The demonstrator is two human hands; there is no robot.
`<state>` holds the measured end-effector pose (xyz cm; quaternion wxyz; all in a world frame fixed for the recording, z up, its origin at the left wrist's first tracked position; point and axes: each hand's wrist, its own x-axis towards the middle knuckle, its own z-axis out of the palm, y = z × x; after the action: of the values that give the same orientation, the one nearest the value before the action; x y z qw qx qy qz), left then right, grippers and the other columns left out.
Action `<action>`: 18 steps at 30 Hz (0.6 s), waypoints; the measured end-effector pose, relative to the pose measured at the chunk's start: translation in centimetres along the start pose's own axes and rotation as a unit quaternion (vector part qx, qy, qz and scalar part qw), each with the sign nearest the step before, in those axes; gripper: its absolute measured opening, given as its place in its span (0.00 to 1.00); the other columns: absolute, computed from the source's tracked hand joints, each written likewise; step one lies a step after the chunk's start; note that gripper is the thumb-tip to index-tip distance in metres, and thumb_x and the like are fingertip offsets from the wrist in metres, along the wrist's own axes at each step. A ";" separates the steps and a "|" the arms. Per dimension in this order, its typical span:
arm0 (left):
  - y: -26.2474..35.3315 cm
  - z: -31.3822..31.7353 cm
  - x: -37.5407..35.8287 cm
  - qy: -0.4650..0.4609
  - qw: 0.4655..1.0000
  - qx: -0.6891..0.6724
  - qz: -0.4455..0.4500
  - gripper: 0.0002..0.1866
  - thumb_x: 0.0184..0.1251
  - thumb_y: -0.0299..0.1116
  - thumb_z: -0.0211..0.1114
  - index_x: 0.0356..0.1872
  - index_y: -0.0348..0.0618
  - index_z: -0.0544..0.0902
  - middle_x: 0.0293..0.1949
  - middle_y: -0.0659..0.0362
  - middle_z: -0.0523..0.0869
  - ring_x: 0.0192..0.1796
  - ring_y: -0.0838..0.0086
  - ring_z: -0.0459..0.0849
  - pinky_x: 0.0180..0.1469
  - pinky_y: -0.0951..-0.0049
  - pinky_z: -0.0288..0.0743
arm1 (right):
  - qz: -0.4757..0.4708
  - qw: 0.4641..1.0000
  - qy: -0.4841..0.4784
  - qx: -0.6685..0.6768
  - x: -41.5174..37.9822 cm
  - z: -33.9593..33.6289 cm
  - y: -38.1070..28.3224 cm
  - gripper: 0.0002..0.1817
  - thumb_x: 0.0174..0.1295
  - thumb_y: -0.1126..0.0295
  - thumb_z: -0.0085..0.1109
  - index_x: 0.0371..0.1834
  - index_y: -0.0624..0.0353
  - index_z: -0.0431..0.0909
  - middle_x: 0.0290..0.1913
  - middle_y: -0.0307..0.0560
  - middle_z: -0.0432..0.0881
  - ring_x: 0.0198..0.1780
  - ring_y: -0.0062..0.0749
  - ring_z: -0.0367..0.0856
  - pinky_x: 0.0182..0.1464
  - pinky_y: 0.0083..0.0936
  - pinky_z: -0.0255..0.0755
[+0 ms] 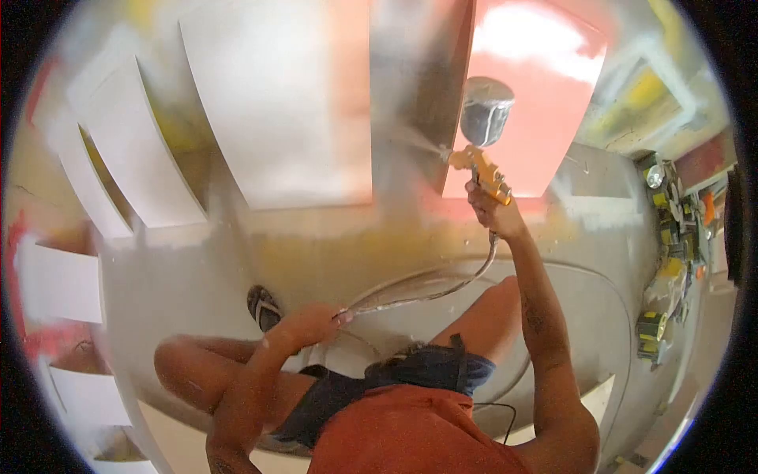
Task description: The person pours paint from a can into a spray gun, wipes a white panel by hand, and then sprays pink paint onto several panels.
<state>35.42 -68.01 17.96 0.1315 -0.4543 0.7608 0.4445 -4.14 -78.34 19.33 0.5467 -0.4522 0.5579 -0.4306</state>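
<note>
My right hand (pixel 491 208) is wrapped round the handle of a yellow spray gun (pixel 480 167) with a silver paint cup (pixel 487 110) on top. A pale mist leaves its nozzle toward the left. Behind the gun is a panel (pixel 537 103) coated pinkish red. To the left of the mist stands a large white panel (pixel 276 103) with a pinkish tint along its right edge. From the gun's handle a hose (pixel 426 297) curves down to my left hand (pixel 328 316), which is closed around it near my knee.
Narrower white panels (pixel 146 150) stand farther left, with smaller white boards (pixel 67 283) below them. Several cans (pixel 651 325) and other items line the right side. More hose (pixel 608 284) loops over the floor. A sandalled foot (pixel 264 308) is at left centre.
</note>
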 end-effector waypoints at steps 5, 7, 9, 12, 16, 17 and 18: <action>1.0 -0.1 -0.4 -0.026 0.999 0.036 -0.005 0.22 0.74 0.48 0.47 0.44 0.39 0.80 0.42 0.41 0.83 0.47 0.45 0.80 0.51 0.50 0.71 | 0.094 0.995 0.008 -0.043 -3.3 1.8 6.5 0.11 0.64 0.58 0.61 0.33 0.53 0.77 0.21 0.28 0.70 0.18 0.13 0.63 0.19 0.16 0.57; 1.0 -0.4 0.3 -0.064 0.996 0.055 -0.016 0.24 0.74 0.51 0.46 0.47 0.41 0.80 0.43 0.42 0.84 0.47 0.45 0.80 0.51 0.50 0.72 | 0.150 0.983 -0.016 -0.101 -4.0 2.4 8.5 0.11 0.63 0.57 0.61 0.34 0.50 0.74 0.19 0.27 0.66 0.17 0.10 0.60 0.17 0.14 0.53; 0.6 0.1 0.5 -0.104 0.991 0.076 -0.027 0.26 0.74 0.54 0.44 0.50 0.42 0.80 0.43 0.43 0.84 0.47 0.45 0.81 0.50 0.49 0.73 | 0.180 0.978 -0.004 -0.101 -4.5 2.6 11.3 0.12 0.63 0.56 0.61 0.33 0.51 0.75 0.18 0.27 0.65 0.16 0.12 0.59 0.17 0.16 0.54; -1.0 0.9 0.9 -0.069 0.995 0.064 0.007 0.26 0.74 0.54 0.44 0.49 0.43 0.80 0.42 0.43 0.84 0.46 0.45 0.81 0.50 0.49 0.74 | 0.146 0.983 -0.005 -0.111 -5.5 3.3 13.8 0.12 0.63 0.56 0.61 0.33 0.52 0.77 0.17 0.27 0.63 0.15 0.13 0.59 0.16 0.17 0.54; -1.7 0.7 1.4 -0.091 0.991 0.094 -0.026 0.24 0.74 0.52 0.46 0.49 0.43 0.81 0.42 0.43 0.84 0.47 0.46 0.82 0.51 0.50 0.74 | 0.177 0.980 0.024 -0.092 -6.5 4.8 16.4 0.18 0.61 0.56 0.65 0.44 0.59 0.79 0.28 0.34 0.80 0.30 0.22 0.74 0.34 0.26 0.70; -1.9 0.9 1.5 -0.091 0.988 0.119 -0.031 0.24 0.74 0.52 0.47 0.48 0.43 0.81 0.42 0.43 0.84 0.46 0.46 0.82 0.51 0.50 0.74 | 0.108 0.992 0.031 -0.066 -6.6 5.4 16.8 0.19 0.61 0.56 0.65 0.46 0.61 0.79 0.32 0.36 0.82 0.34 0.23 0.77 0.39 0.27 0.71; -1.4 0.6 1.1 -0.094 0.988 0.121 -0.032 0.24 0.74 0.52 0.47 0.48 0.43 0.81 0.42 0.43 0.84 0.46 0.46 0.82 0.51 0.50 0.74 | 0.080 0.994 0.020 -0.066 -6.6 6.2 16.5 0.20 0.63 0.56 0.63 0.48 0.61 0.79 0.36 0.39 0.84 0.38 0.25 0.78 0.43 0.27 0.72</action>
<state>35.84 -68.42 16.17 0.2705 -0.4157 0.7781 0.3853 1.42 -68.15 4.53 0.5370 -0.4323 0.6306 -0.3564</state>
